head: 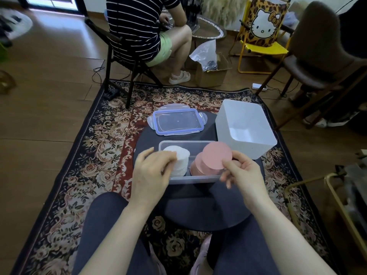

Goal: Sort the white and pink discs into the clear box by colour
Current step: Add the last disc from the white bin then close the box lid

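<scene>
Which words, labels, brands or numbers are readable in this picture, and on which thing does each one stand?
None can be read.
The yellow chair carries only a cartoon cat face, no letters.
The clear box, its lid, the white bin and the pink disc show no print.

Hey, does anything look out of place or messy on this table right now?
Nothing stands out. White discs sit left and pink discs right in the clear box; its lid lies flat behind it, and the white bin is upright.
</scene>
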`<act>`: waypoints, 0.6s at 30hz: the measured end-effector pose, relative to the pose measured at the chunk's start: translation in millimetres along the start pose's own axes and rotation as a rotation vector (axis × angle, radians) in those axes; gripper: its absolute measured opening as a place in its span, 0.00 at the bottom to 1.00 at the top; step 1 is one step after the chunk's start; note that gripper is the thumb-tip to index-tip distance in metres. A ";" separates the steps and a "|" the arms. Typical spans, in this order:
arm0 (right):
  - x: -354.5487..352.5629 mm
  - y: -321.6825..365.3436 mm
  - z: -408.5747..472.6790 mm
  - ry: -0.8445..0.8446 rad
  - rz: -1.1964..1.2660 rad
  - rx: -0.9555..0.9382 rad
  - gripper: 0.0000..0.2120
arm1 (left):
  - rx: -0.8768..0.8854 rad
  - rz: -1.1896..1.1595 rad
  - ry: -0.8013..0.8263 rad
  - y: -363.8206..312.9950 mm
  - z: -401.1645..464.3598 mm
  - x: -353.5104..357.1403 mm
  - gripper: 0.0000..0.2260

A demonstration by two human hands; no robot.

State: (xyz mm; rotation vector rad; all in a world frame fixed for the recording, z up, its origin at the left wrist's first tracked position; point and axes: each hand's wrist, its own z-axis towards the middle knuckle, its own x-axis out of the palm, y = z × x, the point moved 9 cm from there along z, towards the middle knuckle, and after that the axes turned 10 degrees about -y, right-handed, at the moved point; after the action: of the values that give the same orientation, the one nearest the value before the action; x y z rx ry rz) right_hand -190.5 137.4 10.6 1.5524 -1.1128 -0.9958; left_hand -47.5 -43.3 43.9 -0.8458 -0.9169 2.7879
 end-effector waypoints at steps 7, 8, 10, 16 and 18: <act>0.2 8.6 5.9 -0.112 -0.513 -0.308 0.13 | 0.105 0.030 0.086 4.5 -14.6 6.5 0.03; 1.3 10.8 4.6 -0.130 -0.610 -0.344 0.14 | 0.104 0.044 0.099 4.9 -13.7 7.1 0.05; 3.7 18.8 0.0 -0.176 -0.807 -0.445 0.15 | 0.112 0.066 0.124 3.6 -12.5 8.2 0.07; 38.5 25.3 -9.6 -0.021 -1.033 -0.839 0.16 | 0.169 0.164 0.254 2.2 -19.3 17.9 0.17; 46.5 11.7 -9.8 0.086 -1.085 -0.820 0.21 | 0.165 0.208 0.314 6.3 -23.9 22.6 0.19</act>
State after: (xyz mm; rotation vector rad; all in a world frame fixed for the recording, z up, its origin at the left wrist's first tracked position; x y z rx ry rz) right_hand -171.6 93.3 20.2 1.3959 0.3456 -1.7549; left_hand -53.3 -30.4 13.5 -1.3681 -0.5705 2.7286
